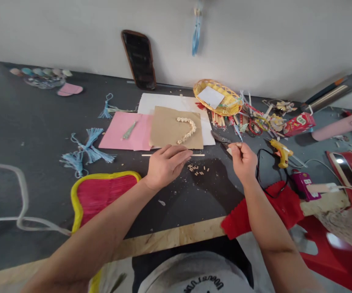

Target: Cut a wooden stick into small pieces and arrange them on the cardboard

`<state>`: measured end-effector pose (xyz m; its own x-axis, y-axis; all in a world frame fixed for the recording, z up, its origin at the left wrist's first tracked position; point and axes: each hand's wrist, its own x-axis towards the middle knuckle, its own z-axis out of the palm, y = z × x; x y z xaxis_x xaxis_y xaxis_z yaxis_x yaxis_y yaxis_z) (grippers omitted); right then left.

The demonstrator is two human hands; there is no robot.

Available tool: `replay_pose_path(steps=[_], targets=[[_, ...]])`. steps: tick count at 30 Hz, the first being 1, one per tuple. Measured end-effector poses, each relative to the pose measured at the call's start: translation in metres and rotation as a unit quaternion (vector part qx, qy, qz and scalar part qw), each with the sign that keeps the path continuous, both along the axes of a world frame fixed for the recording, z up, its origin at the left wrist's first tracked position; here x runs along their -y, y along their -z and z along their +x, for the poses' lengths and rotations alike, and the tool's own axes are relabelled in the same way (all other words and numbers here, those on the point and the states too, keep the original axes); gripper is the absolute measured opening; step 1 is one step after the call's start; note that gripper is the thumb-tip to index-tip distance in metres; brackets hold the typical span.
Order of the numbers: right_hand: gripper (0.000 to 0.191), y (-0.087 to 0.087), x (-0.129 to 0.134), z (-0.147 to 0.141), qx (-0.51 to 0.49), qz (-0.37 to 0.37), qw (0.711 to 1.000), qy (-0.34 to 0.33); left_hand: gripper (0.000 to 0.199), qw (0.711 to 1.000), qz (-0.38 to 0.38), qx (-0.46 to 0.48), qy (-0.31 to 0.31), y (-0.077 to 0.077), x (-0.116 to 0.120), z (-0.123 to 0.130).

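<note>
Stick [198, 155] thin, straight, pale, under the left hand [167, 165], ends showing either side; its fingers lie side by side, pinch unclear. Short pale bits [198, 169] scattered just nearside of them. Right hand [242, 159] fingers curled together by dark-tipped pliers [220, 137], grip on them unclear.

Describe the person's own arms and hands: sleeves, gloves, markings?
Left hand and right hand are bare: no gloves, no rings discernible. Left forearm and right forearm show no sleeves, wristbands or cables. Torso: light-grey fabric top with dark curved lettering.
</note>
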<state>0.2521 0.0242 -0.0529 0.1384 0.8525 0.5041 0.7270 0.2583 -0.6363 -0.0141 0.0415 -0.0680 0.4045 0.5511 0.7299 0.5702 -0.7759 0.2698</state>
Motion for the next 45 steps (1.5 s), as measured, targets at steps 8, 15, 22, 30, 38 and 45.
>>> replay_pose_path(steps=[8,15,22,30,38,45], targets=[[0.049,0.003,-0.005,0.007,-0.025,0.005,0.999,0.043,0.016,0.999,0.029,-0.031,0.011,-0.003,0.006,0.005],[0.044,0.007,-0.001,-0.005,-0.024,0.03,0.995,-0.088,0.017,0.992,0.112,-0.05,-0.037,-0.034,0.0,-0.013],[0.015,0.001,0.018,-0.05,0.066,0.031,0.967,-0.243,0.01,0.983,0.134,0.058,-0.11,-0.087,-0.018,-0.036],[0.036,0.004,0.057,-0.182,0.277,0.029,0.823,-0.495,0.017,0.982,0.155,0.081,-0.068,-0.11,-0.022,-0.025],[0.038,0.024,0.071,-0.189,0.348,0.008,0.789,-0.507,0.018,0.964,-0.005,0.264,0.002,-0.108,0.001,0.003],[0.04,0.014,0.085,-0.146,0.324,0.009,0.776,-0.542,0.008,0.635,-0.494,0.567,0.178,-0.077,0.012,0.019]])
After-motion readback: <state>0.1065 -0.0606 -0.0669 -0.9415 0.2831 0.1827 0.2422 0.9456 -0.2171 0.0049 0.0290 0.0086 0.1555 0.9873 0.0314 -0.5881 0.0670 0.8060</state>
